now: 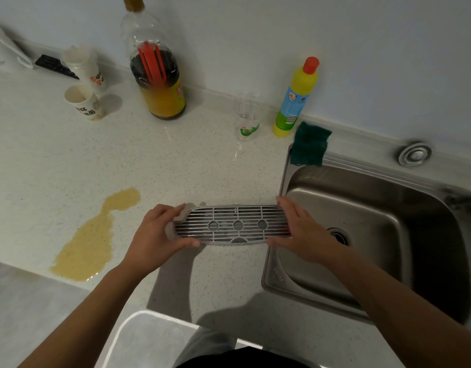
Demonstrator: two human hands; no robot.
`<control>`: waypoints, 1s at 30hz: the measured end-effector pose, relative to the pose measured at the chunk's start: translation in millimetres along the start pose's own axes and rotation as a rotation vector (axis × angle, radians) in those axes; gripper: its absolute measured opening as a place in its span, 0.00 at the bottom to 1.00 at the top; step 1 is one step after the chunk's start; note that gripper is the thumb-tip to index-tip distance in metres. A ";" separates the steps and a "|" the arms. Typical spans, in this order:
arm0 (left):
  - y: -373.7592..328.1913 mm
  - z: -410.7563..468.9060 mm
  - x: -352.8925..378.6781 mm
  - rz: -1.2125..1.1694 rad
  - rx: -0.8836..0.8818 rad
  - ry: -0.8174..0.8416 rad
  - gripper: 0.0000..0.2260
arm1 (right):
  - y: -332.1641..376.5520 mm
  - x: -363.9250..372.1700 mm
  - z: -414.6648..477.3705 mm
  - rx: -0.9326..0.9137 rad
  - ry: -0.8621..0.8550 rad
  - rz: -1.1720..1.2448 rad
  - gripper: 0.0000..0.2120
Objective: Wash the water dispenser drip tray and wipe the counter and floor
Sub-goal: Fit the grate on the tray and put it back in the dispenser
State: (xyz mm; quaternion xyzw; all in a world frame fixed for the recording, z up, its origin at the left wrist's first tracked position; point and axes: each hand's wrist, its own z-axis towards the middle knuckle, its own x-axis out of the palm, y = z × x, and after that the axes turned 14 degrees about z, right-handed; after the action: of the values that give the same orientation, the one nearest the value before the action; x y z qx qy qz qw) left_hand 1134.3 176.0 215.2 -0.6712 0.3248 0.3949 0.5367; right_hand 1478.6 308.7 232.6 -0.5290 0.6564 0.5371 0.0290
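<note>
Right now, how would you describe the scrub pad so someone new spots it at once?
Start at the steel sink on the right and go to its far left corner. The scrub pad lies over the rim there, just right of the yellow bottle. It is the only dark green, soft, flat thing; its neighbours are upright containers.

I hold the drip tray (233,225) at frame centre, my left hand (154,235) on its left end and my right hand (303,232) on its right, over the surface (202,168) by the sink's (272,274) left rim. A spill (93,240) lies at left. Along the wall at top stand two paper cups (84,81), a large bottle (156,75), a cup (247,115) and a detergent bottle (295,99). A scouring pad (308,147) lies on the sink's upper-left corner.
</note>
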 end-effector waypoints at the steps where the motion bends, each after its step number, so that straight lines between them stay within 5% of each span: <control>1: 0.2 0.0 -1.4 -0.056 -0.065 -0.020 0.37 | -2.3 -1.4 -0.3 0.045 -0.071 0.116 0.46; 7: -10.2 -3.6 13.1 -0.045 -0.259 -0.055 0.19 | -15.9 10.7 2.8 0.339 -0.186 0.575 0.26; 10: -13.4 -3.6 16.7 -0.030 -0.362 -0.066 0.22 | -20.5 15.4 4.0 0.418 -0.229 0.719 0.31; 13: -17.0 -1.4 16.3 0.017 -0.446 -0.045 0.25 | -22.5 16.5 4.5 0.479 -0.253 0.754 0.29; 19: -36.3 -7.8 15.8 0.027 -0.455 -0.010 0.13 | -8.7 17.7 -0.7 0.464 -0.281 0.746 0.11; 30: -57.9 -61.3 -0.7 -0.982 -0.594 -0.062 0.19 | 22.0 17.5 -71.3 0.373 -0.383 1.079 0.13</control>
State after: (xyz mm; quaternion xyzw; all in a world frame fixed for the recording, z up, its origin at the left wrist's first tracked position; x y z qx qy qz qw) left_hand 1194.9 128.4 249.5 -0.8534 -0.1655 0.1931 0.4550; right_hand 1492.7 241.6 266.8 -0.0010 0.8985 0.4374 -0.0378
